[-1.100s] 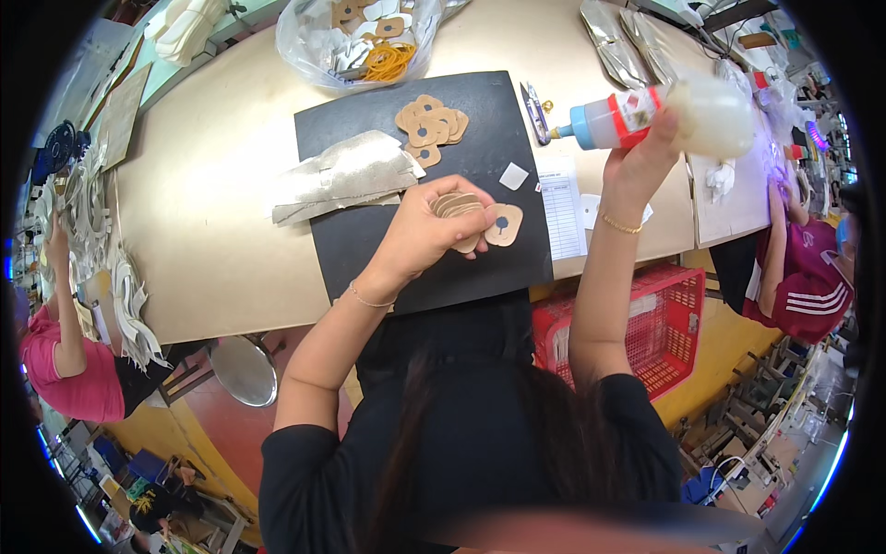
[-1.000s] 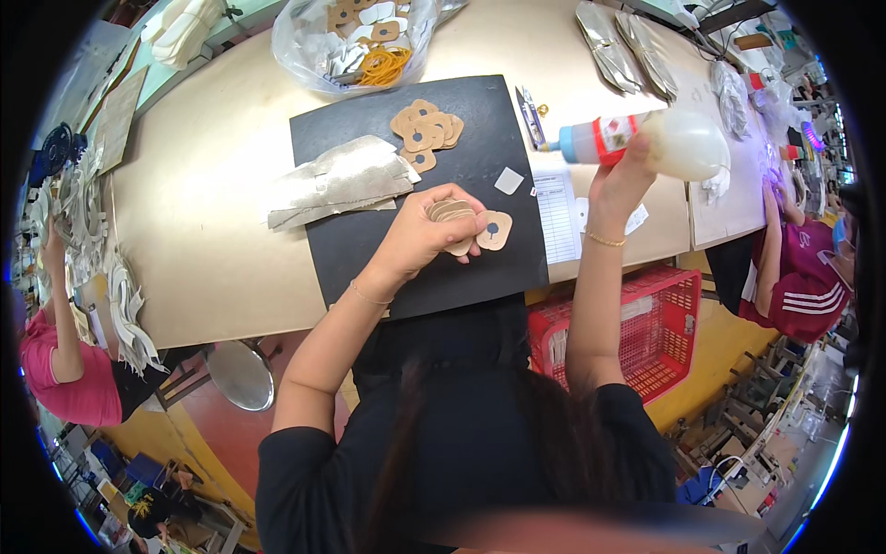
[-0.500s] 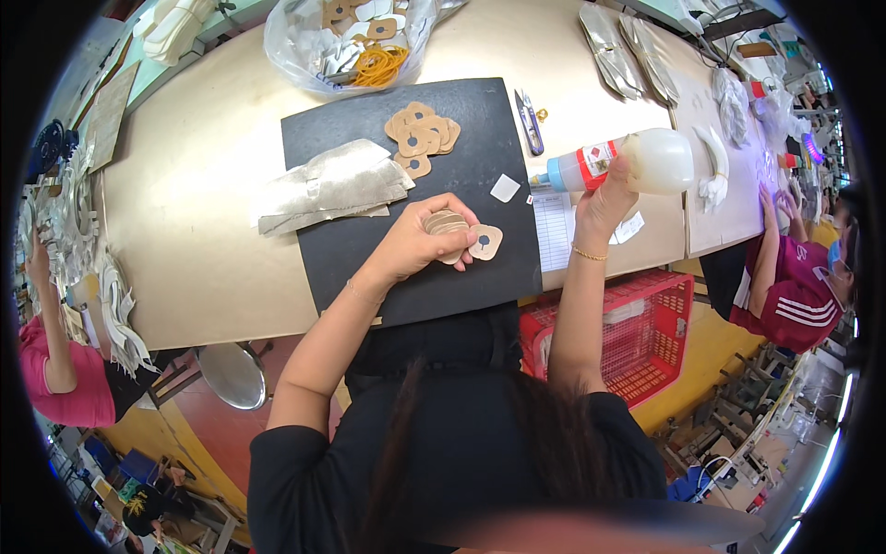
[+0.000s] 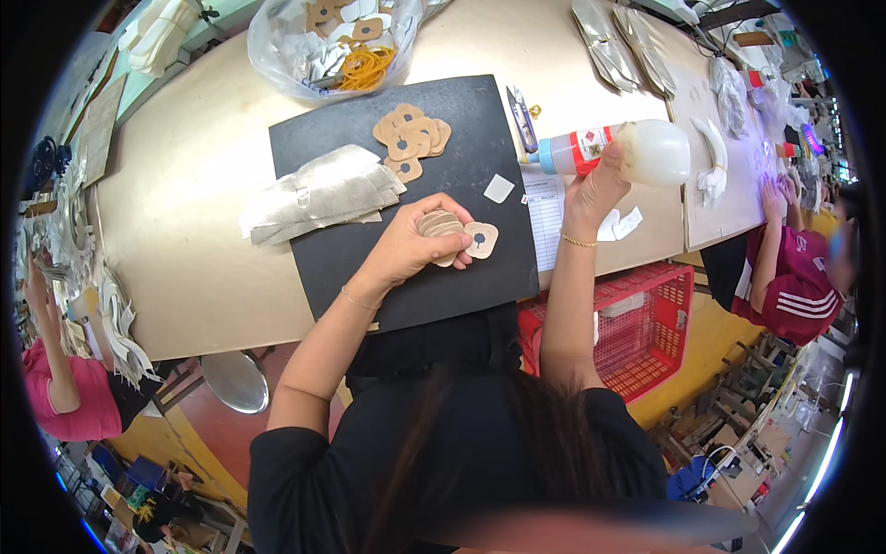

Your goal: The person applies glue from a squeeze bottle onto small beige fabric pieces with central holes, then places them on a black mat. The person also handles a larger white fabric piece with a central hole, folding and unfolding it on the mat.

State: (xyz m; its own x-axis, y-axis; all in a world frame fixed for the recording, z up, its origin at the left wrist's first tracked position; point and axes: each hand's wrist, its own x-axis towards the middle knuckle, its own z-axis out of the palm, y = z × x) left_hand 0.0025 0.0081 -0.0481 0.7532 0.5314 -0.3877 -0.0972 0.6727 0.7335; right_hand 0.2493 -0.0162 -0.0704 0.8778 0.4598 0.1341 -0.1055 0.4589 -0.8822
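My left grip (image 4: 406,247) closed round stack of tan rounded-square pieces (image 4: 437,224) over black rectangular mat (image 4: 420,300); right grip (image 4: 593,191) wraps blue-capped translucent bottle (image 4: 660,152), right of mat. Hard squeeze could drip; slack hold could spill stack.

My left hand (image 4: 397,247) holds a stack of tan pieces (image 4: 439,224) over the black mat (image 4: 415,307) — one marked piece (image 4: 481,240) juts out to the right. My right hand (image 4: 595,192) grips a bottle (image 4: 661,152), its tip pointing left. Farther off on the mat lies a tan pile (image 4: 406,143), with silvery sheets (image 4: 323,194) nearer and left — snips (image 4: 524,122) sit on the table (image 4: 185,240), just right of the mat.
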